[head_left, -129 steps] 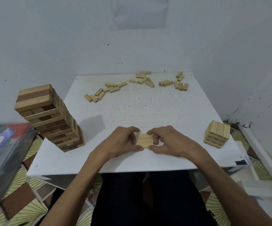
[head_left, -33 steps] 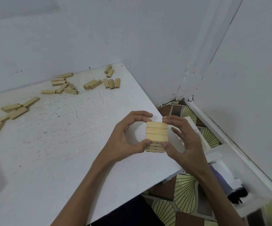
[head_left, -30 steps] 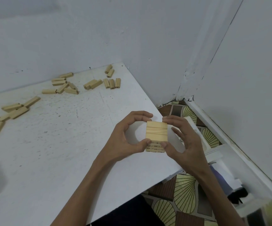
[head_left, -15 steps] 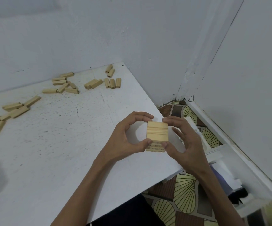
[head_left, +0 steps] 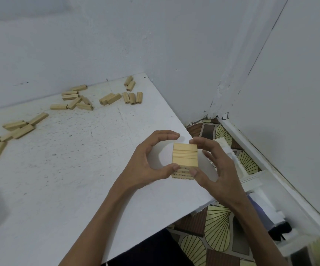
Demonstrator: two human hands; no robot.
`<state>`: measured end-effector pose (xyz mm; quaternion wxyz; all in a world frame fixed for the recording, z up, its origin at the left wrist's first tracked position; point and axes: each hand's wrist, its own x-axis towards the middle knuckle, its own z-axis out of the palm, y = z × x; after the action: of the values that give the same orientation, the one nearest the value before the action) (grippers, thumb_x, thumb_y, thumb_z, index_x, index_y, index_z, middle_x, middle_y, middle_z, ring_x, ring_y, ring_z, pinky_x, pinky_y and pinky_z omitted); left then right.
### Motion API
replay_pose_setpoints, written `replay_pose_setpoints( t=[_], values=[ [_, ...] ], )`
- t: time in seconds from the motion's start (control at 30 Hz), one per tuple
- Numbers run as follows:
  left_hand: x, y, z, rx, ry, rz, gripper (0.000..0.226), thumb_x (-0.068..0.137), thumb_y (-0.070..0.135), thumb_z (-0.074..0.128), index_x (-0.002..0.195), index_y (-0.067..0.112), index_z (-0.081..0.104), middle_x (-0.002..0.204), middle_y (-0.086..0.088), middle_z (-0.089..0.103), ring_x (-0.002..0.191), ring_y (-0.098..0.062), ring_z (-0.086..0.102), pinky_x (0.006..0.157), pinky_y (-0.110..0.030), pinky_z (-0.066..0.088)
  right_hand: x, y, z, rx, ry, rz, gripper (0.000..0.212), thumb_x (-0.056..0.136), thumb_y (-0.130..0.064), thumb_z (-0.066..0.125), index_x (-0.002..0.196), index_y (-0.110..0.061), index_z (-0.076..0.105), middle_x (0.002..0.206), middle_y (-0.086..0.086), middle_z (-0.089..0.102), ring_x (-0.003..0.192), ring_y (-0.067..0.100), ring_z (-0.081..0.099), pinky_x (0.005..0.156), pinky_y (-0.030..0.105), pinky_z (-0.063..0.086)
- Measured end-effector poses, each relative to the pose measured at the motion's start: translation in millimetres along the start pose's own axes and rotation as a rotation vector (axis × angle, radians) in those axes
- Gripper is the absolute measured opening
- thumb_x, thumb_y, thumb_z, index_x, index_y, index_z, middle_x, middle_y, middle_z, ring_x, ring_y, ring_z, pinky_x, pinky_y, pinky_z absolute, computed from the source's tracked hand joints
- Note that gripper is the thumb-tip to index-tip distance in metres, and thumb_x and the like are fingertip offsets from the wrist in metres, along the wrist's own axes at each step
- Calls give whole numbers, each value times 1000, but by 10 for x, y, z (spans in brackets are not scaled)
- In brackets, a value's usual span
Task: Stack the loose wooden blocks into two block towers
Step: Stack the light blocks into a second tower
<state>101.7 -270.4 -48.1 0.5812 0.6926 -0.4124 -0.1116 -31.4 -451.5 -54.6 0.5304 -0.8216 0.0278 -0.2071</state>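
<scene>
View: head camera, the only one.
Tower position: short tower point(head_left: 184, 160) stands on the white table point(head_left: 78, 189), close to its right edge, well apart from the loose blocks point(head_left: 74, 100) scattered along the far side.
Left hand: left hand point(head_left: 145, 166) curls round the top layer, thumb on the near face, forefinger at the far corner.
Right hand: right hand point(head_left: 218, 175) mirrors it, thumb and forefinger pinching the same layer from the right.
Top layer: three blocks side by side; the far block looks slightly offset from its neighbours.
Risk 1: uneven squeeze while squaring could skew the top layer or twist the courses below.
Risk 2: a sideways push from the left could slide the stack towards the table edge and off it.
Risk 3: letting go abruptly may drag a block along.
Writing: small dark marks on block ends, both in the lower courses and on some far loose blocks; too small to read.
Brands: none visible.
</scene>
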Motion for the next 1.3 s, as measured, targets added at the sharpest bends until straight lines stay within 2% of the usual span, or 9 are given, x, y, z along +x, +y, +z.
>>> replay_pose_setpoints(
  t=[0.23, 0.37, 0.47, 0.53, 0.63, 0.73, 0.87, 1.0, 1.3],
  values=[
    [-13, 24, -3, -4, -4, -11, 60, 81, 34, 76, 133, 8, 60, 139, -4, 61, 136, -31, 51, 111, -51, 46, -3, -7, 1, -32, -10, -8, 59, 85, -44, 66, 137, -22, 51, 134, -16, 56, 130, 13, 52, 100, 14, 43],
    [-29, 75, -22, -116, 11, -77, 55, 91, 42, 53, 135, 8, 61, 141, -8, 60, 136, -33, 52, 109, -56, 43, -8, -27, 1, -4, 5, 10, 64, 85, -52, 61, 139, -20, 50, 140, -11, 54, 134, 15, 50, 103, 15, 42],
    [-36, 138, -107, -122, 66, -141, 53, 93, 44, 47, 133, 12, 63, 139, -2, 63, 132, -27, 55, 109, -43, 44, 18, -142, -25, -67, 23, -6, 66, 85, -57, 61, 139, -20, 51, 139, -11, 55, 132, 13, 51, 103, 15, 41],
    [-28, 203, -205, -67, 92, -167, 47, 94, 44, 52, 132, 18, 64, 137, 6, 65, 131, -17, 58, 109, -33, 43, 58, -260, -70, -188, 18, -54, 69, 84, -62, 64, 138, -22, 52, 137, -10, 55, 129, 12, 52, 101, 21, 44],
    [-82, 302, -395, -8, 146, -207, 34, 93, 37, 71, 125, 24, 68, 129, 11, 69, 123, -12, 64, 110, -43, 48, 125, -492, -150, -380, -57, -101, 73, 79, -67, 67, 139, -28, 50, 133, -14, 53, 122, 9, 51, 93, 34, 50],
    [-211, 405, -627, 61, 191, -234, 35, 86, 33, 82, 117, 23, 71, 122, 11, 72, 115, -12, 67, 105, -44, 52, 242, -792, -164, -589, -172, -118, 74, 78, -74, 60, 137, -31, 52, 129, -17, 55, 115, 5, 48, 91, 33, 49],
    [-378, 457, -1008, 209, 260, -337, 38, 79, 46, 84, 111, 30, 72, 118, 19, 71, 105, -4, 68, 95, -41, 57, 456, -1229, 67, -812, -274, -132, 60, 88, -63, 61, 139, -35, 50, 130, -20, 54, 122, 5, 43, 84, 26, 36],
    [-477, 397, -1369, 421, 294, -409, 43, 77, 50, 86, 112, 31, 69, 114, 20, 68, 97, -1, 66, 89, -34, 57, 685, -1460, 435, -822, -321, -117, 51, 94, -57, 59, 138, -33, 50, 130, -18, 55, 119, 7, 48, 84, 27, 41],
    [8, 52, -1958, 835, 216, -445, 59, 81, 39, 85, 134, 31, 60, 135, 6, 58, 122, -18, 56, 94, -37, 48, 1618, -866, 1515, -687, -340, 33, 33, 96, -33, 65, 126, -20, 63, 129, 0, 59, 123, 22, 52, 92, 36, 48]
  ],
)
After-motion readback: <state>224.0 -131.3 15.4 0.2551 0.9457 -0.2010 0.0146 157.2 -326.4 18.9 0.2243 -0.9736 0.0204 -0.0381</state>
